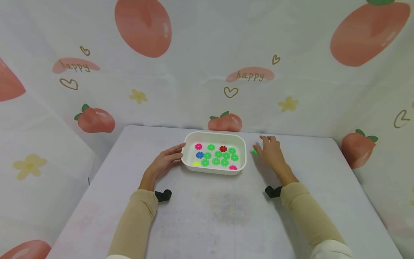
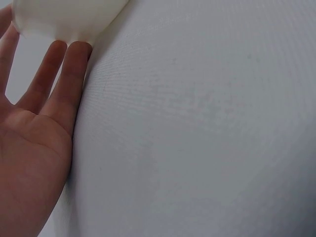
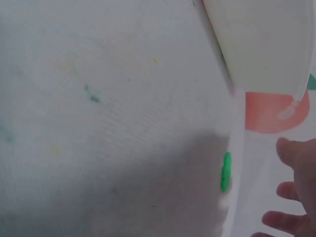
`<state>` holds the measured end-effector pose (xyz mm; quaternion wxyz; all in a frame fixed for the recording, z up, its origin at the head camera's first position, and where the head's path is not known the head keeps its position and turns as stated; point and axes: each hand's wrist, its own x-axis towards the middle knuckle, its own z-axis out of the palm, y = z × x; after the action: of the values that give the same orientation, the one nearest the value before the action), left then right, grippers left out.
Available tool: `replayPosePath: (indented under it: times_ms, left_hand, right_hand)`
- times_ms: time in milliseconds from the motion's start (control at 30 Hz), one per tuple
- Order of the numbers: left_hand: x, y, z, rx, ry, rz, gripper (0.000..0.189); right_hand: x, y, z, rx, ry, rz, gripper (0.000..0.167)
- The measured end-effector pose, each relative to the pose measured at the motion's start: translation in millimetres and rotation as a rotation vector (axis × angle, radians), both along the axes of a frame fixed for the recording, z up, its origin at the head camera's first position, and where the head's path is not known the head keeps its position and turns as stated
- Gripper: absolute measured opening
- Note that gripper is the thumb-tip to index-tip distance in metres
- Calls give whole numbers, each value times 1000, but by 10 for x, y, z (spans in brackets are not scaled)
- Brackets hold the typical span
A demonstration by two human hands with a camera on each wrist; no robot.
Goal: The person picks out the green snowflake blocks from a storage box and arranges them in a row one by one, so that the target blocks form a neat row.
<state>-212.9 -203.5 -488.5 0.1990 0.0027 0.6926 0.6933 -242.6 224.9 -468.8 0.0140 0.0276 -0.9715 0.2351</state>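
Note:
A white plastic tub (image 1: 213,172) holds several flat, notched, flower-shaped discs, mostly green (image 1: 216,161), with a blue one (image 1: 199,155), a dark red one (image 1: 223,148), a yellow one (image 1: 196,164) and two pink ones. At the tub's left end, my left hand (image 1: 164,162) rests its extended fingertips (image 2: 79,54) against the outer wall. My right hand (image 1: 271,151) is just right of the tub, fingers spread and holding nothing. Below its fingertips a single green disc (image 3: 225,172) lies flat on the table, partly hidden by the hand in the head view.
The white-covered table (image 1: 194,230) backs onto a hanging cloth (image 1: 194,90) printed with peaches, hearts and flowers. A grey smudge (image 1: 229,207) marks the table in front of the tub. Black wrist mounts (image 1: 163,195) show at both cuffs.

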Motion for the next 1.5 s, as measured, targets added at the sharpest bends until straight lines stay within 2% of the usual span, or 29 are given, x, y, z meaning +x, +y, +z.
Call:
replayPosePath:
  times_ms: [167, 500, 933, 1500]
  left_hand:
    - [5, -2, -4, 4, 2, -3, 54]
    - [6, -9, -5, 14, 1, 2, 53]
    - [20, -1, 27, 7, 4, 0, 53]
    - [17, -1, 29, 7, 4, -2, 53]
  right_hand:
    - [9, -55, 87, 85, -23, 7, 69]
    - [0, -164, 240, 205, -26, 72, 80]
    - [54, -389, 426, 261, -3, 185, 81]
    - [37, -726, 487, 309, 45, 310, 85]
